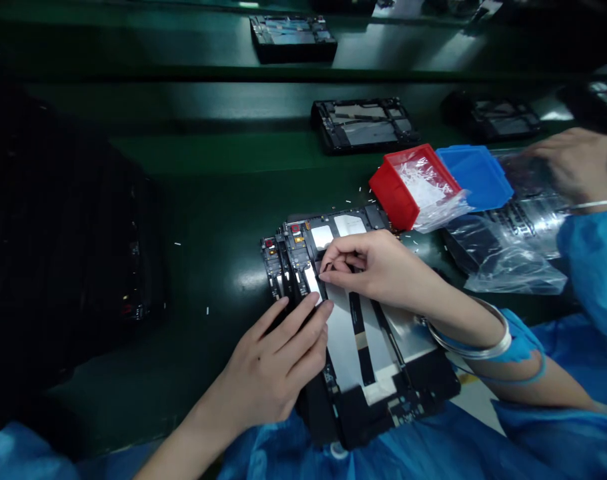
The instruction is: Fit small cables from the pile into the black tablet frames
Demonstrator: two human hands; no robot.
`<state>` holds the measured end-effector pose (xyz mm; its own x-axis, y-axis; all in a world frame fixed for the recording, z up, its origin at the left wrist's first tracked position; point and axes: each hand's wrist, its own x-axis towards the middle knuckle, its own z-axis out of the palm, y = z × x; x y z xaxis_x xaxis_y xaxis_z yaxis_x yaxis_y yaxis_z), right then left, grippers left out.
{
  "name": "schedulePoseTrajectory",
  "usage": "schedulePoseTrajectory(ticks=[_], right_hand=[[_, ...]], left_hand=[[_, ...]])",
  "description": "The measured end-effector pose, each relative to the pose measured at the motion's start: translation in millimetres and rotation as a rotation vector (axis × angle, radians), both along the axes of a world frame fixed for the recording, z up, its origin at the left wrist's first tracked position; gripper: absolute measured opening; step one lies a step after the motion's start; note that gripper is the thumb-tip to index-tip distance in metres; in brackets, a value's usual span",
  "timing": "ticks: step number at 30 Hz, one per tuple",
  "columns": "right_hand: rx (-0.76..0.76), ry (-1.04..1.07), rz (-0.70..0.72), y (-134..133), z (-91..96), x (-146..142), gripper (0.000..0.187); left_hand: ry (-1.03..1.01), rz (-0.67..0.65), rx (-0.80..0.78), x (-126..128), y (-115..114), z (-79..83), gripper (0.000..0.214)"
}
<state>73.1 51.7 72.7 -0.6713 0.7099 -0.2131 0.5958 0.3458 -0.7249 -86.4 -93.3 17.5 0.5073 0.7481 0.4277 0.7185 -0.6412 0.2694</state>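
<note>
In the head view, a black tablet frame lies on the green belt under the flat, open left hand. Its fragile foil strips are neared by the narrowly pinched right hand, holding nothing discernible; the stiffer frame edges seem safest for gripping.

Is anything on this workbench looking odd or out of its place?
Small white scraps lie scattered on the green workbench near the tablet frame, and clear plastic film spills over the rim of the red bin, looking untidy.
</note>
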Motion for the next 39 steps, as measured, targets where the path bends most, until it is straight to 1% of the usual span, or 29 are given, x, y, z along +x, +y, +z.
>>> schedulePoseTrajectory(ticks=[12, 20, 29, 32, 35, 39], right_hand=[[0.032, -0.055, -0.031, -2.5, -1.0, -2.4, 0.008], [0.014, 0.005, -0.066, -3.5, -2.9, -3.6, 0.007], [0.021, -0.007, -0.075, -3.7, -2.8, -5.0, 0.008], [0.035, -0.039, -0.081, -4.4, -0.7, -5.6, 0.008], [0.051, -0.063, -0.095, -4.9, 1.2, -6.2, 0.008], [0.099, -0.084, -0.105, -3.8, 0.0, -9.5, 0.008]], left_hand=[[-0.009, -0.022, -0.043, -2.3, 0.9, 2.7, 0.038], [-0.022, -0.003, -0.03, -3.1, 3.3, 4.2, 0.037], [-0.038, -0.003, -0.032, -3.5, 4.5, 4.4, 0.038], [-0.027, -0.002, -0.04, -3.3, 4.1, 7.6, 0.038], [-0.03, 0.004, -0.076, -4.0, 4.4, 14.8, 0.04], [-0.114, 0.008, -0.129, -3.4, 8.8, 22.0, 0.039]])
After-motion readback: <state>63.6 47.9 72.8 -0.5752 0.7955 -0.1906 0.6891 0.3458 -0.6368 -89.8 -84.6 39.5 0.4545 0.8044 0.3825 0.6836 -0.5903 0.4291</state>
